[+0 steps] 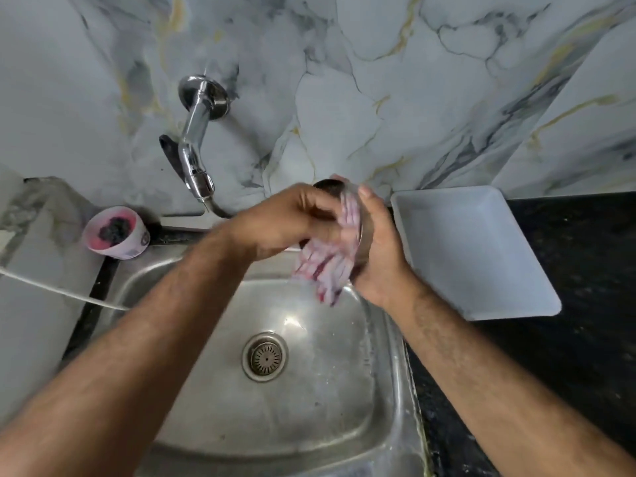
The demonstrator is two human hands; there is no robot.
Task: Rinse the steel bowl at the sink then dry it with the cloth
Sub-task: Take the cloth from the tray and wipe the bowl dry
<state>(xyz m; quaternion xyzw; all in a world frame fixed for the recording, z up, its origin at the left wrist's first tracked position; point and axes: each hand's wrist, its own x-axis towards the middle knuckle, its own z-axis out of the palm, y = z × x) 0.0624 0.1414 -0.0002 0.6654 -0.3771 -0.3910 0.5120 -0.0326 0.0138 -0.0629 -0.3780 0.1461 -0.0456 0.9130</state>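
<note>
Above the back of the steel sink both my hands meet around the steel bowl. Only its dark rim shows at the top, between my fingers. My right hand cups the bowl from the right side. My left hand is closed on a pink and white striped cloth and presses it against the bowl. The cloth's loose end hangs down over the basin. Most of the bowl is hidden by the cloth and my hands.
A chrome tap juts from the marble wall at the left of my hands; no water runs. A pink cup with a dark scrubber stands at the sink's back left corner. A white rectangular tray lies on the black counter at right. The drain is below.
</note>
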